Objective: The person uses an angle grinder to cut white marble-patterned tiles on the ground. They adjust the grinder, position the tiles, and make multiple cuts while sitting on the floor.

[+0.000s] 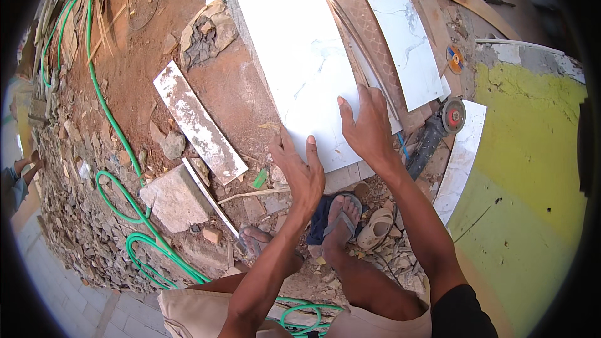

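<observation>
A long white marbled tile (313, 50) stretches away in front of me, its near end between my two hands. My left hand (300, 166) grips its left edge near the corner, thumb on the top face and fingers at the side. On the opposite edge is my right hand (369, 128), thumb on the glossy face and fingers over the side, partly hidden. Just right of that hand lies an angle grinder (432, 134) with a disc fitted. A second marbled tile (400, 31) rests farther right, next to a brown patterned strip (366, 19).
A dirt-smeared tile strip (200, 122) and a stone block (175, 200) lie on the left, near a green hose (109, 112). A loose cutting disc (455, 59) and a hammer (494, 0) are at the right. A yellow-green wall (526, 169) borders that side. Rubble surrounds my sandalled feet.
</observation>
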### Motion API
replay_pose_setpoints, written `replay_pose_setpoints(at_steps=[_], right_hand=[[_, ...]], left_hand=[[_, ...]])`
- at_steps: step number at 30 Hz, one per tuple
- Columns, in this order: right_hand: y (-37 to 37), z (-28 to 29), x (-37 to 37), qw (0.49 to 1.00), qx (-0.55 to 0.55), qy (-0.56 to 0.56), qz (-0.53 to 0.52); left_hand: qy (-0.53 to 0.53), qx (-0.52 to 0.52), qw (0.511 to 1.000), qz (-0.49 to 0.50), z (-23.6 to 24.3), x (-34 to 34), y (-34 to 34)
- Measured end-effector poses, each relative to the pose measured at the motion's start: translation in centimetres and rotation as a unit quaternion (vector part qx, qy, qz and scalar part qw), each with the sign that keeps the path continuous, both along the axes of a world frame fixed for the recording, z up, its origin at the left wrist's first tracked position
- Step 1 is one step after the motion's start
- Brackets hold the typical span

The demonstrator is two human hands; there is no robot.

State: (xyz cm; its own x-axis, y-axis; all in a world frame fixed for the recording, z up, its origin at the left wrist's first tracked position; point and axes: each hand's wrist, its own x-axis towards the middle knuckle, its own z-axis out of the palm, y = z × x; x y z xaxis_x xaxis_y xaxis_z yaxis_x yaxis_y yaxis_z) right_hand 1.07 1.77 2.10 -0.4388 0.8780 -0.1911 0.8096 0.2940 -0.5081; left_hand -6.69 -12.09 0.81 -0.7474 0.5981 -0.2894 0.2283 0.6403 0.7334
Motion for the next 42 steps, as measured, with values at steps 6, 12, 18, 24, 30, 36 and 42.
replay_pose_setpoints(at_steps=[6, 12, 18, 24, 30, 36, 42], right_hand=[[-1.0, -1.7, -0.3, 0.995, 0.062, 0.069, -0.043], [1.7, -2.4, 1.3, 0.997, 0.048, 0.034, -0.055], [1.9, -5.5, 3.1, 0.985, 0.056, 0.127, -0.1], [-2.0, -6.1, 6.9, 0.976, -0.007, 0.171, -0.136], [-2.4, -5.7, 8.5, 0.955, -0.063, 0.204, -0.208], [1.1, -6.2, 7.1, 0.962, -0.03, 0.204, -0.177], [1.3, -7.6, 8.0, 0.961, -0.004, 0.222, -0.163]], left_hand=[[-0.073, -0.014, 0.995, 0.07, 1.4, 0.7, 1.4], [-0.043, 0.044, 0.996, 0.06, -0.4, 3.3, 2.0], [-0.023, 0.047, 0.997, 0.052, -0.5, 5.3, 2.2], [-0.042, -0.033, 0.998, 0.027, 0.2, 8.6, -1.8], [-0.028, -0.005, 0.999, 0.019, 0.2, 9.5, -2.5], [-0.049, 0.031, 0.998, 0.008, 0.4, 7.4, 0.2], [0.01, 0.063, 0.998, -0.023, -1.6, 7.5, -1.2]])
